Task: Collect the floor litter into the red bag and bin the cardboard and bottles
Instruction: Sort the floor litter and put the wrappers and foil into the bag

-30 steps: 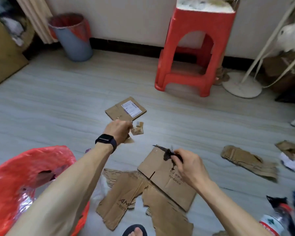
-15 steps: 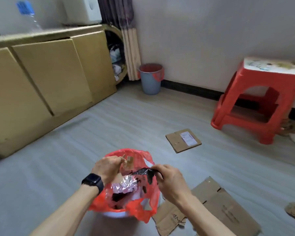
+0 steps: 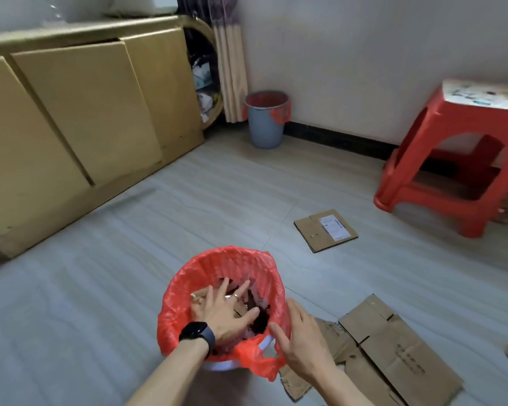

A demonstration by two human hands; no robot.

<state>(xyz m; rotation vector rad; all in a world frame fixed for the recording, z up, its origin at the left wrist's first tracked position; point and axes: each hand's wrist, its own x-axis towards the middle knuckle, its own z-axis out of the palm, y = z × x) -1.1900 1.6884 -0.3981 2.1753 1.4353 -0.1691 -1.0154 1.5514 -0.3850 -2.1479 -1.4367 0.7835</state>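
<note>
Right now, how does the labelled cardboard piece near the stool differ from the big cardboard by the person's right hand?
The labelled cardboard is small, squarish, intact and lies alone, bearing a white shipping label. The big cardboard is far larger, an unfolded box with ragged torn edges and faint print, lying right beside the red bag. Both are brown, flat on the floor, and not yet binned.

Pale grey plank-patterned floor; plain off-white wall with dark skirting; long tan low cabinet along left side; beige curtain in corner; red plastic stool at right against wall; soft, even light, no strong shadows.
</note>
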